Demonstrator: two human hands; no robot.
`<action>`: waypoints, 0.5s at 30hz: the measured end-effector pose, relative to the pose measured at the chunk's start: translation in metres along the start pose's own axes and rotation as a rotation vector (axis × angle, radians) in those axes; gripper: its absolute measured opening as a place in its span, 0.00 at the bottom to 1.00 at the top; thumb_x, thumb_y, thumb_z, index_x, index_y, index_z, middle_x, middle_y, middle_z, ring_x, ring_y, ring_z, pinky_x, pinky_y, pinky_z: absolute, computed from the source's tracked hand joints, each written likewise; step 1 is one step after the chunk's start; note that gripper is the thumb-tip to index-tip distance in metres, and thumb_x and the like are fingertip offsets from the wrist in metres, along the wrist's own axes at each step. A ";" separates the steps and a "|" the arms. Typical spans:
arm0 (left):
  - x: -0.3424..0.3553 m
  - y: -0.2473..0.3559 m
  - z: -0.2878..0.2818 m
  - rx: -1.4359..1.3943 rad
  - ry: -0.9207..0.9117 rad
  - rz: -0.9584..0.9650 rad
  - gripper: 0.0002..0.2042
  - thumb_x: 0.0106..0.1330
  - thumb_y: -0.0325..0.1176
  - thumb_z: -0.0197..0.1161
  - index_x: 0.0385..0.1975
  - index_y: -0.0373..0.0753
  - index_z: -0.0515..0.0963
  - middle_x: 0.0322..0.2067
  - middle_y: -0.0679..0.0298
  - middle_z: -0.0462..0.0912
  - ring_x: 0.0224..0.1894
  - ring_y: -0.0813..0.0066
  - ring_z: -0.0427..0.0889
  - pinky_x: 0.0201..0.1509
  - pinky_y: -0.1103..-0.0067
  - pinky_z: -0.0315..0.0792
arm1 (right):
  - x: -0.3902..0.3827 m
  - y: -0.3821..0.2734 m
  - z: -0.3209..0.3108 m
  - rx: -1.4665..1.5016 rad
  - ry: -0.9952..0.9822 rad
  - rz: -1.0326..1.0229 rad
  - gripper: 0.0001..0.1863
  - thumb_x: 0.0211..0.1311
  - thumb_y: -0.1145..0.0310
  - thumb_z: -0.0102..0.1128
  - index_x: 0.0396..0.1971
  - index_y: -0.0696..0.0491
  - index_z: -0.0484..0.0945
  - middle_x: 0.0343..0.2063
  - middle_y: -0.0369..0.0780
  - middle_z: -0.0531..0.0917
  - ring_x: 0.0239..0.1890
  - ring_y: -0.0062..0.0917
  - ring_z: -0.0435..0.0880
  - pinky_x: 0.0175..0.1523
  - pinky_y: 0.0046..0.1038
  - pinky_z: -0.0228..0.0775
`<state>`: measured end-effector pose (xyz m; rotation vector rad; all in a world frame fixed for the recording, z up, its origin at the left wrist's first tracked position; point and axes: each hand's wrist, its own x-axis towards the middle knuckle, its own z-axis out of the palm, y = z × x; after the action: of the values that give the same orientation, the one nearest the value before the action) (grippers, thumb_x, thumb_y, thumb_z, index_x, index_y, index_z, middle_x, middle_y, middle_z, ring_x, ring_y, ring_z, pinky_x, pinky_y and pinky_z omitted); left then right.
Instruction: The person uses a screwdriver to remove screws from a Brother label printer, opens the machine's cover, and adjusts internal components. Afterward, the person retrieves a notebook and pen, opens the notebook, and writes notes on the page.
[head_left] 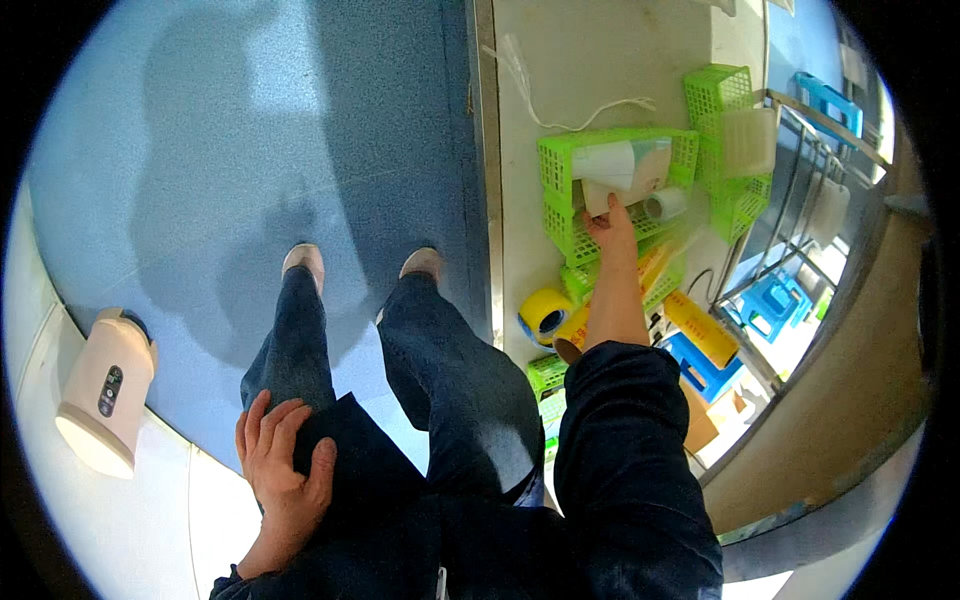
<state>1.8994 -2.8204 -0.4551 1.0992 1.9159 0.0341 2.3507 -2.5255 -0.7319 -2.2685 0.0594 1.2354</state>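
My right hand [612, 228] reaches to a bright green plastic basket [570, 225] on the right. Its thumb and fingers are closed on the near edge of a pale beige paper or card piece [600, 195], whose exact kind I cannot make out. White and greyish sheets [605, 160] lie beside that piece in the basket. A white roll [665, 203] lies to the right of my fingers. My left hand [282, 470] is at the lower left, over my leg, with its fingers apart and nothing in it.
A second green basket [715, 95] stands farther right, with a translucent container [749, 141] against it. Yellow tape rolls [546, 315] and a yellow tube [700, 330] lie nearer me. Blue stools [775, 305] stand beyond a metal rack [795, 185]. A beige appliance [108, 395] is at left.
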 end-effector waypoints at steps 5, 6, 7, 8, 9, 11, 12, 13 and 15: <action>0.005 0.006 0.006 -0.048 -0.006 0.035 0.15 0.55 0.35 0.61 0.42 0.37 0.77 0.46 0.55 0.78 0.61 0.51 0.67 0.66 0.56 0.52 | -0.013 -0.002 -0.010 0.095 -0.006 0.057 0.17 0.66 0.60 0.57 0.50 0.50 0.68 0.29 0.39 0.72 0.24 0.25 0.66 0.27 0.30 0.60; 0.004 0.007 0.008 -0.052 0.013 0.034 0.14 0.55 0.35 0.61 0.41 0.38 0.77 0.45 0.56 0.79 0.60 0.51 0.67 0.66 0.56 0.53 | -0.021 -0.002 -0.008 0.122 -0.015 0.085 0.15 0.66 0.60 0.56 0.49 0.49 0.69 0.24 0.37 0.71 0.21 0.24 0.64 0.25 0.29 0.57; 0.003 0.008 0.009 -0.059 0.027 0.041 0.14 0.55 0.35 0.61 0.40 0.38 0.78 0.45 0.56 0.79 0.60 0.52 0.68 0.66 0.56 0.53 | -0.021 -0.002 -0.015 0.129 -0.058 -0.018 0.14 0.65 0.61 0.57 0.46 0.50 0.70 0.22 0.37 0.69 0.19 0.23 0.63 0.23 0.27 0.56; 0.001 0.008 0.011 -0.066 0.041 0.047 0.13 0.55 0.35 0.61 0.40 0.38 0.78 0.44 0.56 0.79 0.59 0.52 0.69 0.66 0.56 0.54 | -0.022 -0.005 -0.022 0.137 -0.101 -0.121 0.13 0.64 0.62 0.58 0.43 0.51 0.70 0.20 0.36 0.68 0.17 0.22 0.62 0.22 0.26 0.54; -0.002 0.006 0.013 -0.056 0.062 0.053 0.13 0.55 0.35 0.61 0.39 0.38 0.78 0.43 0.56 0.80 0.59 0.52 0.69 0.65 0.57 0.55 | -0.023 -0.005 -0.029 0.145 -0.144 -0.224 0.12 0.63 0.62 0.59 0.40 0.52 0.71 0.17 0.36 0.66 0.15 0.21 0.61 0.20 0.24 0.53; -0.010 0.001 0.018 -0.033 0.104 0.060 0.12 0.55 0.35 0.61 0.37 0.38 0.79 0.42 0.57 0.80 0.57 0.53 0.71 0.64 0.59 0.57 | -0.053 -0.013 -0.026 0.184 0.031 -0.266 0.09 0.62 0.67 0.57 0.37 0.54 0.69 0.15 0.34 0.66 0.14 0.19 0.60 0.19 0.24 0.50; -0.013 0.002 0.019 -0.048 0.105 0.055 0.11 0.55 0.35 0.61 0.37 0.38 0.79 0.41 0.58 0.81 0.56 0.54 0.72 0.63 0.60 0.58 | -0.060 -0.018 -0.024 0.210 0.128 -0.271 0.08 0.62 0.68 0.56 0.36 0.55 0.69 0.15 0.34 0.66 0.15 0.18 0.60 0.19 0.25 0.50; -0.016 0.002 0.020 -0.063 0.111 0.053 0.11 0.55 0.35 0.61 0.36 0.38 0.79 0.40 0.58 0.81 0.56 0.54 0.72 0.62 0.61 0.59 | -0.066 -0.023 -0.023 0.239 0.222 -0.277 0.08 0.62 0.70 0.56 0.35 0.56 0.69 0.15 0.34 0.67 0.15 0.18 0.60 0.20 0.26 0.50; -0.025 0.000 0.021 -0.072 0.115 0.049 0.11 0.55 0.34 0.61 0.36 0.38 0.79 0.39 0.59 0.81 0.54 0.55 0.73 0.61 0.63 0.60 | -0.073 -0.030 -0.033 0.292 0.246 -0.376 0.05 0.57 0.72 0.57 0.26 0.56 0.70 0.17 0.38 0.72 0.15 0.21 0.64 0.20 0.28 0.54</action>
<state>1.9193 -2.8460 -0.4504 1.1168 1.9730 0.1961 2.3428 -2.5319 -0.6469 -2.0443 -0.0880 0.7016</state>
